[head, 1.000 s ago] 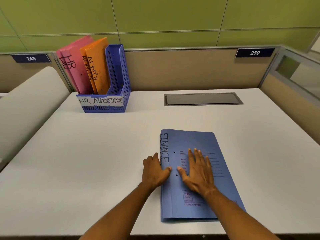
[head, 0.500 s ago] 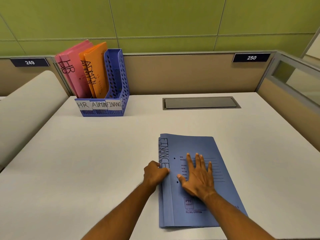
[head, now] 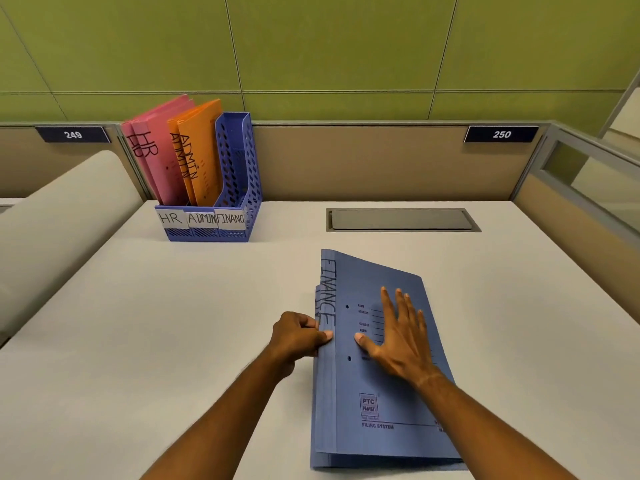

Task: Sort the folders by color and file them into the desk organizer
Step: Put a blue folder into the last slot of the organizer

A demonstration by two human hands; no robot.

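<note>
A stack of blue folders marked FINANCE (head: 377, 393) lies on the white desk in front of me. My left hand (head: 298, 337) pinches the spine edge of the top blue folder, whose far left corner is raised off the one beneath. My right hand (head: 401, 337) rests flat on its cover, fingers spread. At the back left stands a blue desk organizer (head: 239, 188) with labels HR, ADMIN, FINANCE. Pink HR folders (head: 156, 150) fill its left slot and orange ADMIN folders (head: 201, 150) the middle one. Its right slot holds no folder.
A grey cable hatch (head: 401, 220) is set into the desk behind the blue folders. Tan partition panels with number plates 249 (head: 72, 134) and 250 (head: 501, 134) close the back, and a glass partition (head: 595, 174) stands on the right. A neighbouring curved desk (head: 52, 216) lies left.
My left hand has closed from resting open to gripping the top blue folder's spine edge, and that edge has lifted off the stack. My right hand stays flat on the cover.
</note>
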